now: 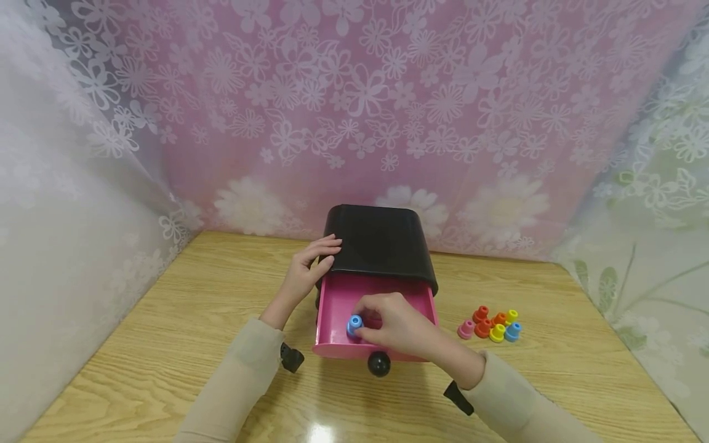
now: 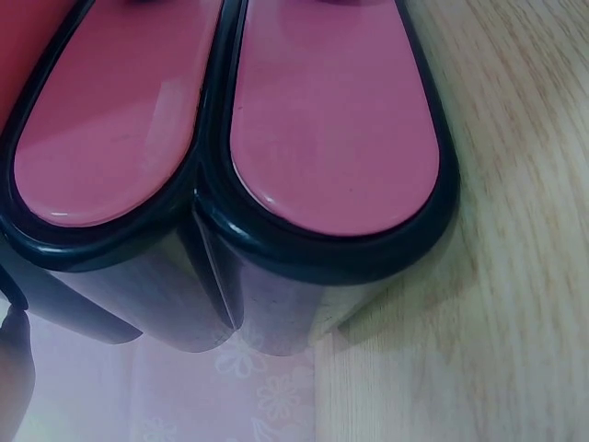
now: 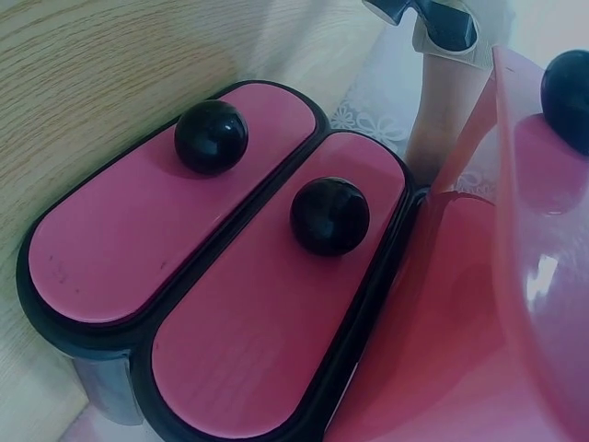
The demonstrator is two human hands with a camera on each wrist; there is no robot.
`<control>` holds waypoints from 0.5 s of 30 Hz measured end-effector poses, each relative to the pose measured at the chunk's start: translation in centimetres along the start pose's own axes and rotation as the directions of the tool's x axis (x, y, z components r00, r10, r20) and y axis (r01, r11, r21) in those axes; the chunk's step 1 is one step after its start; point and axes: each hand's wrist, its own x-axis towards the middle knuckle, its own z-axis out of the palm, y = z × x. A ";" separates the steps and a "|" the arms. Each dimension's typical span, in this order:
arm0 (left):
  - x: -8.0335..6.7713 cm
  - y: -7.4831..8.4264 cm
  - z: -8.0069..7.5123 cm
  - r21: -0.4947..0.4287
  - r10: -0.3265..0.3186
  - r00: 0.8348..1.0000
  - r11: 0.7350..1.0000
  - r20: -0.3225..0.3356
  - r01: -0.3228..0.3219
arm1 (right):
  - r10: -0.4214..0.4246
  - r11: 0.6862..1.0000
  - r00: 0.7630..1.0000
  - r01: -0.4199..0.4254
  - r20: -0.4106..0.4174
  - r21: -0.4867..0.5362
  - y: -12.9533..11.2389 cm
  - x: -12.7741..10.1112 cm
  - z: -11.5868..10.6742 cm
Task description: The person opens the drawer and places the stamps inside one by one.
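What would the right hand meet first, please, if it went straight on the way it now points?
The right hand, pinching the blue peg, would likely meet the drawer's left wall, though the hand's height is unclear.

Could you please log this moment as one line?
left hand: touches black cabinet; right hand: pinches blue peg at open pink drawer; other pegs: on table

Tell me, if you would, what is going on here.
A person's right hand pinches a small blue piece at the open pink top drawer, while the left hand rests against the black cabinet. The two lower drawers are closed. Seven more small pieces, red, yellow, pink and blue, stand on the table to the right.
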 end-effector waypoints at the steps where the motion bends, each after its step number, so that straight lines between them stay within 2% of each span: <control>1: 0.0 0.0 0.0 0.001 0.001 1.000 1.000 0.001 -0.001 | 0.001 1.000 1.000 -0.001 0.002 0.004 0.0 0.0 0.0; 15: 0.0 -0.1 0.0 0.001 0.004 1.000 1.000 0.000 -0.004 | 0.001 1.000 1.000 -0.001 -0.004 -0.012 -0.1 0.0 0.0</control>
